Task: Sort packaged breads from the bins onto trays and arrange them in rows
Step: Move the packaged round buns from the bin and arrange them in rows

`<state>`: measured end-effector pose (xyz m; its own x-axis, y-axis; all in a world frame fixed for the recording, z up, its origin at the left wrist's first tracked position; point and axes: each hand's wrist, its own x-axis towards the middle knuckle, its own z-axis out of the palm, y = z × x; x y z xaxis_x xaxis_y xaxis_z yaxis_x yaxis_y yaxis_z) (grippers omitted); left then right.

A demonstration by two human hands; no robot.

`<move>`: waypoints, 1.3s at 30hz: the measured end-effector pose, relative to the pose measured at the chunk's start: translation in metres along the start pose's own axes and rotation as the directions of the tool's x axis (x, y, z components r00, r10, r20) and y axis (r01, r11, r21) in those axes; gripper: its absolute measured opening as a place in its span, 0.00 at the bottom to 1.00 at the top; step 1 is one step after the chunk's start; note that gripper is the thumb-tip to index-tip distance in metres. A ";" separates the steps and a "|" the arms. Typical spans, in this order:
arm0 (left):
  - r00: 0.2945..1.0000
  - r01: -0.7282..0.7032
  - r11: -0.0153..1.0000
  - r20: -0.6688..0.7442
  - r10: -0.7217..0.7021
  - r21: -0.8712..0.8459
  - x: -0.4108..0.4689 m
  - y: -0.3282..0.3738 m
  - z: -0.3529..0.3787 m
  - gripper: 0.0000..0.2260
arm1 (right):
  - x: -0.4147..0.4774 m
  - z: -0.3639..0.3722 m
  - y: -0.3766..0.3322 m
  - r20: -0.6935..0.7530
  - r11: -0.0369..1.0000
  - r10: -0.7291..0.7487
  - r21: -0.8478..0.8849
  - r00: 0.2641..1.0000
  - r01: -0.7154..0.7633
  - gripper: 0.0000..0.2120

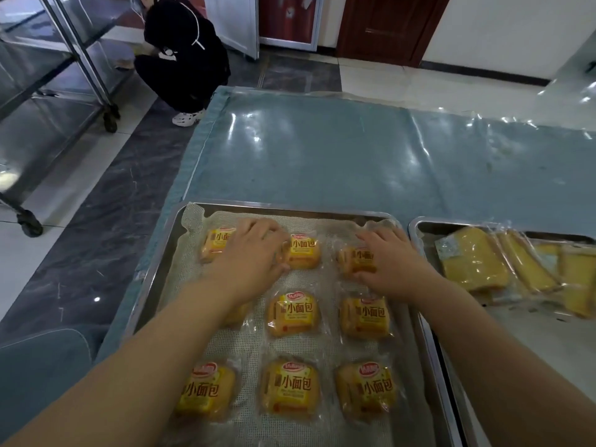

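A steel tray lined with white mesh holds small round breads in yellow-labelled packets, laid in rows of three. My left hand lies over the far row, covering part of the far-left packet. Its fingertips and thumb curl round the left edge of the far-middle packet. My right hand grips the far-right packet, fingers over its far side and thumb at its near side. The middle row and near row lie flat; my left forearm hides the middle-left packet.
A second steel tray at the right holds flat packets of yellow sliced bread. Beyond both trays stretches a blue table under clear plastic. A person in black crouches on the floor at the far left, beside a wheeled steel rack.
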<state>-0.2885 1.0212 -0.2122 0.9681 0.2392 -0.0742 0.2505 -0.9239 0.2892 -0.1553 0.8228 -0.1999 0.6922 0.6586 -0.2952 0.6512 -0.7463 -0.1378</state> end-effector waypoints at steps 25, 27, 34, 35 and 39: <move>0.999 0.007 0.999 -0.048 -0.009 -0.043 -0.001 0.014 0.015 0.25 | -0.006 -0.002 0.006 -0.096 1.000 -0.021 0.002 0.995 0.021 0.30; 0.995 -0.001 0.996 -0.099 -0.007 -0.088 -0.017 0.020 0.016 0.23 | -0.022 0.002 0.003 -0.157 0.996 -0.031 0.080 0.987 0.044 0.27; 0.988 -0.006 0.999 0.152 0.011 -0.032 -0.060 0.022 0.030 0.33 | -0.070 0.026 0.005 -0.015 0.990 -0.096 0.105 0.995 0.097 0.34; 0.986 -0.016 1.000 0.164 0.017 -0.008 -0.061 0.021 0.030 0.33 | -0.071 0.029 0.005 0.020 0.993 -0.106 0.061 0.994 0.104 0.35; 0.989 -0.029 0.999 0.146 0.031 -0.016 -0.056 0.021 0.027 0.29 | -0.066 0.031 0.005 0.055 0.993 -0.117 -0.016 0.992 0.118 0.32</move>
<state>-0.3378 0.9798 -0.2280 0.9652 0.1643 -0.2035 0.2223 -0.9254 0.3068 -0.2073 0.7730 -0.2102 0.5931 0.7352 -0.3281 0.7333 -0.6616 -0.1568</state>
